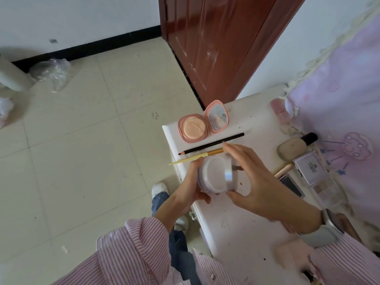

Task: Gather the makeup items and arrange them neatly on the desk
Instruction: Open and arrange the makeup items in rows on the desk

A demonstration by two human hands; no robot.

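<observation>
My left hand [191, 190] grips a round pale lilac powder jar [213, 174] from below, just above the white desk [236, 229]. My right hand [261, 182] curls around the jar's silver-edged lid side, thumb under, fingers over. Beyond the jar lie a yellow-handled brush [197, 156] and a black pencil [211, 144], side by side. An open pink cushion compact [203, 122] with a puff and mirror sits at the desk's far corner.
On the desk's right side lie a beige foundation bottle [294, 148] with black cap, an open eyeshadow palette [314, 173], a dark compact [292, 185] and a pink item [277, 106]. A lilac cloth [345, 112] hangs at right. Tiled floor and a brown door [216, 46] lie beyond.
</observation>
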